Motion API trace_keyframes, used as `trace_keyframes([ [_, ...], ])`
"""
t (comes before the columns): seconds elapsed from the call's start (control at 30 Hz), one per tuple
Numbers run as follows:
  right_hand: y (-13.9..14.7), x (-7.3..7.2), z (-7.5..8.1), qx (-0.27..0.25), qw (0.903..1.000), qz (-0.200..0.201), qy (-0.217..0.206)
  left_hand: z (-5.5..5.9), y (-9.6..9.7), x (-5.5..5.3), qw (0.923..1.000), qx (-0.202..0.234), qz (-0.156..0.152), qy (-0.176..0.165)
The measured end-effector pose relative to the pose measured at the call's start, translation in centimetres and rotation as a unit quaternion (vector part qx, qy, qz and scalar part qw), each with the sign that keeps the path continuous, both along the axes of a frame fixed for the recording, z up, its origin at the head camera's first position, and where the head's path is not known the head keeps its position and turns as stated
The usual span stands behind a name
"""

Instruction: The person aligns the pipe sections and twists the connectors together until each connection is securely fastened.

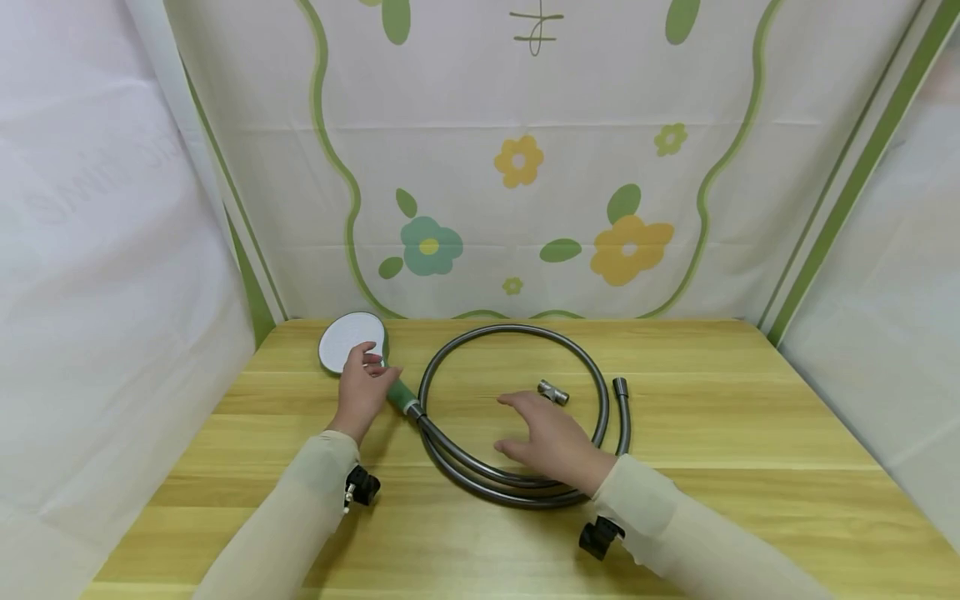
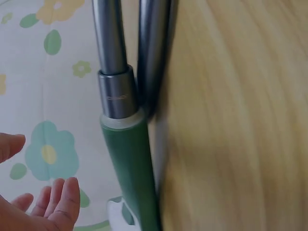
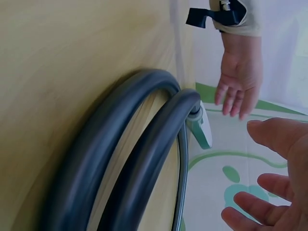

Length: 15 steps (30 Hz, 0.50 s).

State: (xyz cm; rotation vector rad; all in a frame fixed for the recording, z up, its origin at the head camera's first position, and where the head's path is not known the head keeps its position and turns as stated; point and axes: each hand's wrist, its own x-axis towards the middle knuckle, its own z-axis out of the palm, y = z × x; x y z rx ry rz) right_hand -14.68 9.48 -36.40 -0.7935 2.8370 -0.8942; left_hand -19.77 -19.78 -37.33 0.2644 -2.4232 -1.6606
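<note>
A shower head (image 1: 349, 340) with a white face and green handle (image 2: 129, 166) lies on the table at the left. Its dark grey hose (image 1: 517, 328) is joined to the handle and loops round in a coil, the free end (image 1: 621, 390) at the right. Above the shower head, my left hand (image 1: 363, 390) hovers with loosely bent fingers and holds nothing. Over the coil's right part is my right hand (image 1: 553, 442), thumb and fingers spread apart, also holding nothing. A small metal connector (image 1: 553, 392) lies inside the coil, just beyond the right hand and partly hidden by it.
The wooden table (image 1: 750, 417) carries all these things. A white cloth with printed flowers (image 1: 519, 162) hangs behind its far edge, and plain white cloth walls (image 1: 112, 208) stand on both sides. Each wrist wears a black camera mount (image 1: 600, 537).
</note>
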Motion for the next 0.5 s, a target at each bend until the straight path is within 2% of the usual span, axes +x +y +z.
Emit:
trace_keyframes([
  [0.23, 1.4, -0.2, 0.1, -0.009, 0.9997, -0.018, -0.009, 1.4, 0.8, 0.2, 0.9981, -0.027, -0.046, 0.030],
  [0.5, 2.8, -0.5, -0.3, -0.022, 0.9994, -0.027, -0.009, 1.9, 1.4, -0.1, 0.9951, -0.038, -0.079, 0.044],
])
